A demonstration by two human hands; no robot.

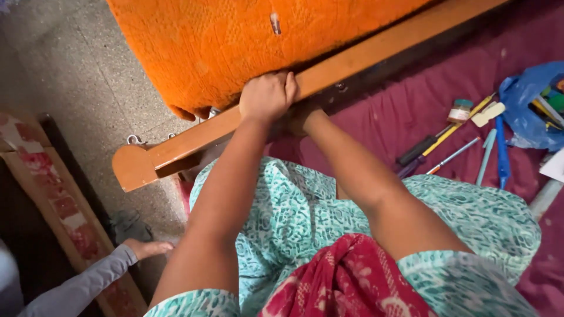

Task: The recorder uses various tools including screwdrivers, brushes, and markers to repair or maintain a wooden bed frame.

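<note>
Wooden rail [329,67] of the furniture frame runs diagonally over the maroon cloth [405,100], orange upholstery [223,41] above it. Left hand [267,95] is clenched over the rail's top edge; right hand [301,119] sits tucked under it, grip not visible, cannot tell. Step looks like bracing or lifting the frame; shifting it would need both hands gripping firmly. Screwdrivers [435,144] lie near the cloth's right edge.

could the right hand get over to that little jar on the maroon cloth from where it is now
Probably yes. The right hand sits tucked under the wooden rail, and the small jar lies off to its right on the maroon cloth. Bare cloth lies between them, with only the screwdriver nearby.
</note>
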